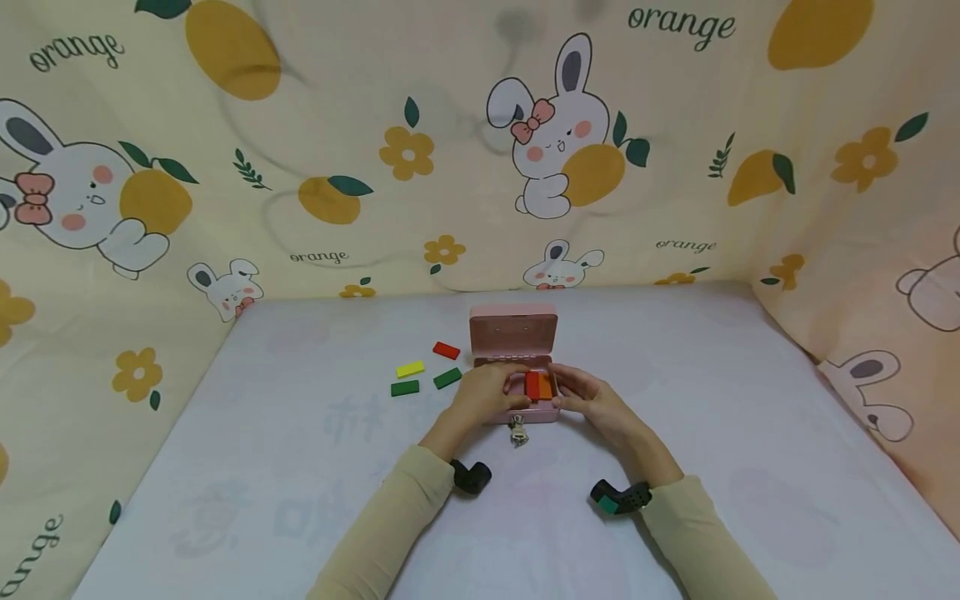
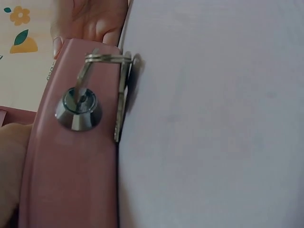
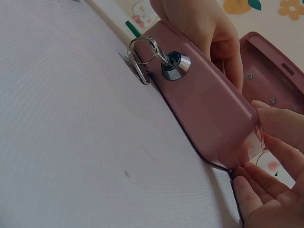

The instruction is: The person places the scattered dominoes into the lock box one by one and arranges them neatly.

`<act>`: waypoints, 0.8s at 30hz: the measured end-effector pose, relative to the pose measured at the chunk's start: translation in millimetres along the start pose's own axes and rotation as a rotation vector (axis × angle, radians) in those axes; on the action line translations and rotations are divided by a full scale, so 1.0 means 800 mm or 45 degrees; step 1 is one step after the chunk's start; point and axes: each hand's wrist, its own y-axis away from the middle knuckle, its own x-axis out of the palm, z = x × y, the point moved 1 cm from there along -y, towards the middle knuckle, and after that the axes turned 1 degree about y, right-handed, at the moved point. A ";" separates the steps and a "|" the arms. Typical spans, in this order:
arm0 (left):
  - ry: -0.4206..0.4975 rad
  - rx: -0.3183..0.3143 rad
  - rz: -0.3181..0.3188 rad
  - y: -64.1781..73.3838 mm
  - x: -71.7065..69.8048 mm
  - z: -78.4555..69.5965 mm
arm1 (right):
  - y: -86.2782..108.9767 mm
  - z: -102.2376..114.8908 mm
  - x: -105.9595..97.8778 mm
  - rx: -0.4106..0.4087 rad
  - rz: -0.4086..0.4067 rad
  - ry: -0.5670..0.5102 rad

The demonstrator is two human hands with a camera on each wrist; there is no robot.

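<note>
A pink metal cash box stands on the table, its hinged lid raised at the back. Keys on a ring hang from the lock in its front wall. Red and orange blocks lie side by side inside. My left hand reaches over the front left part of the box with bent fingers inside; whether they pinch anything is hidden. At the right end, my right hand holds the box, fingers and thumb against its end wall and rim.
Left of the box lie loose blocks on the white tabletop: a red one, a yellow one and two green ones. A patterned cloth hangs behind. Each wrist wears a black camera.
</note>
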 end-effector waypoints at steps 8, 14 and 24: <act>-0.077 -0.035 -0.007 -0.002 0.003 -0.003 | 0.000 0.001 0.000 0.006 0.010 -0.007; -0.107 -0.067 -0.005 -0.002 0.003 -0.005 | -0.001 0.000 -0.001 -0.009 0.017 -0.004; -0.133 -0.098 0.009 -0.003 0.003 -0.009 | 0.000 0.000 0.000 -0.019 0.002 0.000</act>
